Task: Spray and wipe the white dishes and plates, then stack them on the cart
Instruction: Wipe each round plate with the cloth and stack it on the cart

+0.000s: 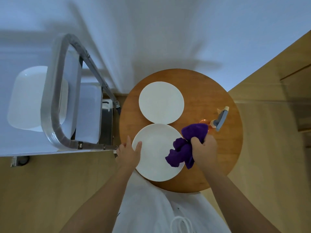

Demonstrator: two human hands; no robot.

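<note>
Two white plates lie on a round wooden table (223, 157). The near plate (154, 155) is right in front of me, the far plate (161, 102) just behind it. My left hand (129, 153) rests on the near plate's left rim with its fingers straight. My right hand (204, 149) grips a bunched purple cloth (185, 145) over the plate's right edge. A spray bottle (218, 121) with a blue-grey head stands on the table behind the cloth, partly hidden by it.
A metal cart (55, 115) with a wrapped tubular handle stands to the left of the table. It carries white rectangular dishes (27, 98). A white wall rises behind; the floor is wooden.
</note>
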